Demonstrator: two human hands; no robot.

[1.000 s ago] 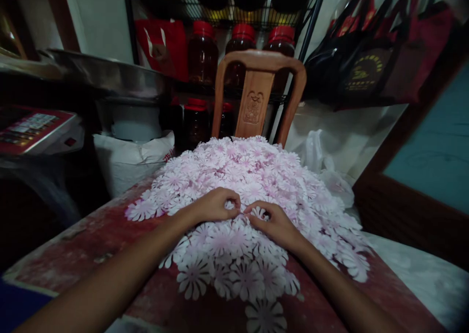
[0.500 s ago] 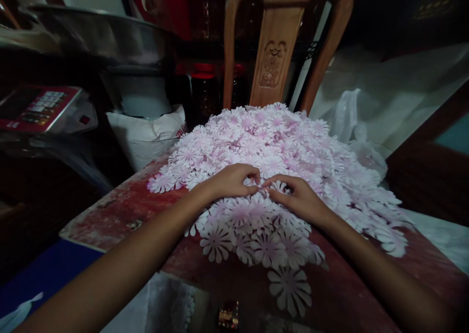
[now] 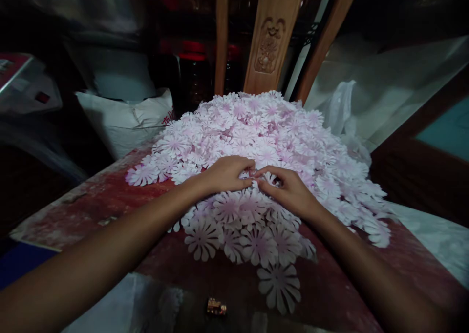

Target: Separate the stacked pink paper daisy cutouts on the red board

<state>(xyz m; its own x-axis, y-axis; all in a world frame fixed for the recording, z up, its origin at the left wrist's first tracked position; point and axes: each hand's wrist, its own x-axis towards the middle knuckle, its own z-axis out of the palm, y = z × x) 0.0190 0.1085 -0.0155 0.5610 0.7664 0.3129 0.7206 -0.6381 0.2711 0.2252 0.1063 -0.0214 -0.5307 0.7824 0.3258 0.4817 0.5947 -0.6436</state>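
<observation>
A heap of pale pink-white artificial flower petals (image 3: 256, 128), cut in daisy shapes, covers much of the red tabletop. At the near side of the heap my left hand (image 3: 229, 173) is closed, thumb and forefinger pinched on a small pale flower piece. Facing it, my right hand (image 3: 287, 189) pinches at the same spot, the fingertips of both hands nearly touching. Most of the held piece is hidden by the fingers. Below the hands, several flat flowers overlap, and a single greyish flower (image 3: 279, 286) lies nearest me.
Behind the heap stands a carved wooden chair back (image 3: 271, 45). A white sack (image 3: 128, 123) is to the left, near a red-topped scale (image 3: 22, 89). Clear plastic bags (image 3: 340, 111) sit at the right. A small shiny object (image 3: 216, 307) is near the front, below.
The view has tilted downward and shifted, so the chair and metal basin have slid up in the picture. Both hands stay pinched together with little visible movement.
</observation>
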